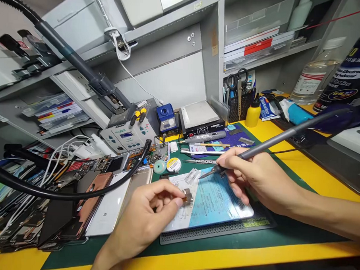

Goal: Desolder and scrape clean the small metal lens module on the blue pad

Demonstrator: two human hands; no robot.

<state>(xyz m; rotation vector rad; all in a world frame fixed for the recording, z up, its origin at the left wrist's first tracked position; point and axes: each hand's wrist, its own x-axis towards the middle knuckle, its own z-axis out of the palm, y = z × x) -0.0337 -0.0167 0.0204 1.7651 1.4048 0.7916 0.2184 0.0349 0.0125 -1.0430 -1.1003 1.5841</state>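
Observation:
My left hand [148, 219] pinches a small metal electronic part [187, 196] between thumb and fingertips, holding it down on a pale blue work mat [218, 204]. My right hand [252, 176] grips a soldering iron [275, 141] like a pen. Its tip [203, 176] points left and hovers just above and to the right of the part, beside a small clear packet [192, 176].
Stacked phones and boards [75, 202] lie at the left under a black hose [61, 191]. Behind the mat are solder tins [173, 164], tweezers [199, 161], a soldering station [129, 136], a hot plate [200, 118], a yellow bottle [253, 113] and solvent bottles [316, 75].

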